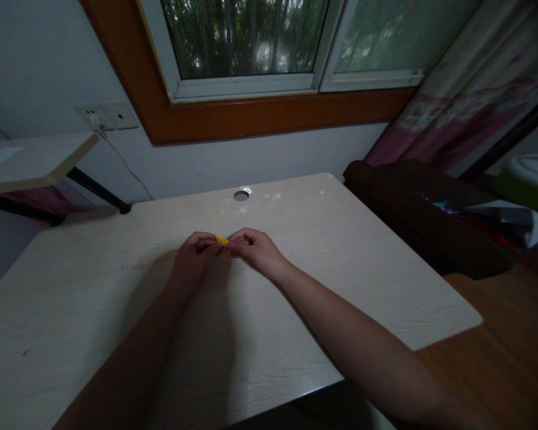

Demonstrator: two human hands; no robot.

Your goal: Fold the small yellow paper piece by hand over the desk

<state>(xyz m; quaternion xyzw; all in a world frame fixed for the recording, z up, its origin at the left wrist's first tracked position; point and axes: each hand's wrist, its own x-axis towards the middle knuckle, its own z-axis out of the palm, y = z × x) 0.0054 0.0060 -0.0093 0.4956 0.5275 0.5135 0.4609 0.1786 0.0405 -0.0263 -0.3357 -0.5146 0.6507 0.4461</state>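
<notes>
A small yellow piece (pixel 222 240) is pinched between my two hands, above the middle of the pale wooden table (pixel 341 257). It looks thin, perhaps paper, but its kind is too small to make out. My left hand (pixel 196 251) grips its left end between thumb and fingers. From the other side, my right hand (pixel 253 246) holds the right end with thumb and fingertips closed. The fingertips of both hands nearly meet and hide most of the piece.
Near the table's back edge is a round cable hole (pixel 241 196). A raised shelf (pixel 40 161) on black legs stands at the left. Behind are a wall socket (pixel 96 116) with a plugged-in cable and a window (pixel 251 42). Dark wooden furniture (pixel 412 209) borders the right side.
</notes>
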